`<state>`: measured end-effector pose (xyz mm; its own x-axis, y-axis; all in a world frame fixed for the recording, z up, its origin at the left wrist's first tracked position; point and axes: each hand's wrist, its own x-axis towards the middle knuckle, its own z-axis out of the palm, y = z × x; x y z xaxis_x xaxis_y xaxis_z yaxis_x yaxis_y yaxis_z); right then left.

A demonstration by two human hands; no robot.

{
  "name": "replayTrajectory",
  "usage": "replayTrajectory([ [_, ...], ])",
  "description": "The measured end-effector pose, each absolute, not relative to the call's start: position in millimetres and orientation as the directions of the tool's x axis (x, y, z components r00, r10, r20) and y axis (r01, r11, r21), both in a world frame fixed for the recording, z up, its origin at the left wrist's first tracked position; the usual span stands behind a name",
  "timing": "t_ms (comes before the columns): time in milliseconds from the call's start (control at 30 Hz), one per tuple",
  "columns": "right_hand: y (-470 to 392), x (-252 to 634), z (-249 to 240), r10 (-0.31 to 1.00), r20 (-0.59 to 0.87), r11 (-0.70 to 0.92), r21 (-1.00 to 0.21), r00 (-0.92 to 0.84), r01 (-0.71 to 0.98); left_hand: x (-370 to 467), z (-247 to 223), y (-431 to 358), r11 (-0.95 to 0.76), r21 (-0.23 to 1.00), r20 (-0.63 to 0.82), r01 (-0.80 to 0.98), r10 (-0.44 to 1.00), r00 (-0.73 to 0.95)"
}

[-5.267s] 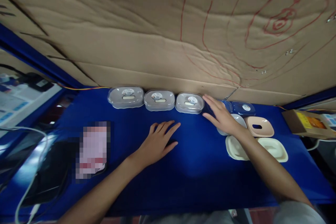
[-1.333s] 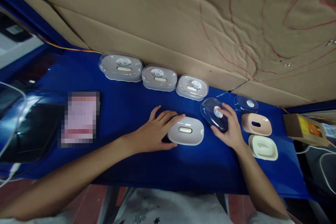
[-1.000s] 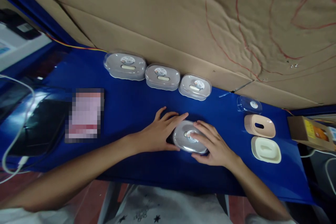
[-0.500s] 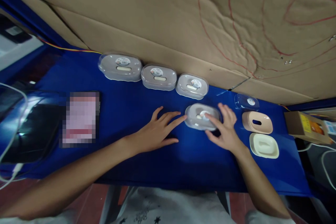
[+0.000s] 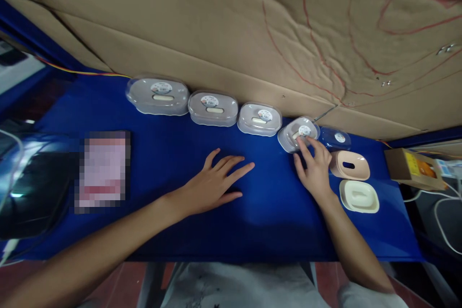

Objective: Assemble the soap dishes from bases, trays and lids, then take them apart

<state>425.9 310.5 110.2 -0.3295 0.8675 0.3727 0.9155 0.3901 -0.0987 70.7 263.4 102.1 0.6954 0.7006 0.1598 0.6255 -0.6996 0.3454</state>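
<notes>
A grey soap box with a clear lid and round label point(image 5: 302, 129) stands slightly turned at the right end of a row of similar boxes. My right hand point(image 5: 314, 168) touches its near side and top with the fingertips, fingers apart and not wrapped round it. My left hand point(image 5: 212, 185) is spread low over the blue tabletop with nothing in it. Leftward along the row are a third lidded box point(image 5: 258, 122), a second one point(image 5: 212, 114) and a first one point(image 5: 157, 104).
Right of my right hand lie a loose clear lid point(image 5: 332, 138), a peach box part with a dark slot point(image 5: 355, 172) and a cream inner tray point(image 5: 361, 196). A cardboard wall point(image 5: 202, 24) borders the back. A blurred-out device point(image 5: 104, 166) lies left, an open carton point(image 5: 400, 166) right.
The grey soap box has moved back and right to the row's end under my right hand. My left hand has come away from it and stays over the tabletop.
</notes>
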Motion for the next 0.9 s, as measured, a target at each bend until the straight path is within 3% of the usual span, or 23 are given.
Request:
replayTrajectory([
  [233, 310, 414, 102, 0.848, 0.449, 0.448, -0.323, -0.282, 0.834, 70, 100, 263, -0.705, 0.328, 0.192, 0.629, 0.701, 0.686],
  [400, 311, 420, 104, 0.85, 0.457, 0.408, -0.253, -0.264, 0.877, 71, 100, 264, -0.705, 0.325, 0.201, 0.63, 0.702, 0.683],
  [600, 309, 415, 105, 0.84, 0.209, 0.54, -0.24, -0.5, 0.807, 70, 101, 264, -0.721, 0.291, 0.203, 0.629, 0.689, 0.696],
  [700, 312, 420, 114, 0.823, 0.199, 0.567, -0.237, -0.532, 0.789, 70, 101, 264, -0.725, 0.289, 0.208, 0.625, 0.685, 0.698],
  [800, 318, 450, 134, 0.875, 0.288, 0.463, -0.262, -0.389, 0.847, 70, 100, 265, -0.734, 0.279, 0.216, 0.619, 0.676, 0.704],
  [900, 314, 506, 159, 0.96, 0.253, 0.186, -0.267, -0.118, 0.945, 70, 99, 265, -0.742, 0.262, 0.227, 0.617, 0.669, 0.708],
])
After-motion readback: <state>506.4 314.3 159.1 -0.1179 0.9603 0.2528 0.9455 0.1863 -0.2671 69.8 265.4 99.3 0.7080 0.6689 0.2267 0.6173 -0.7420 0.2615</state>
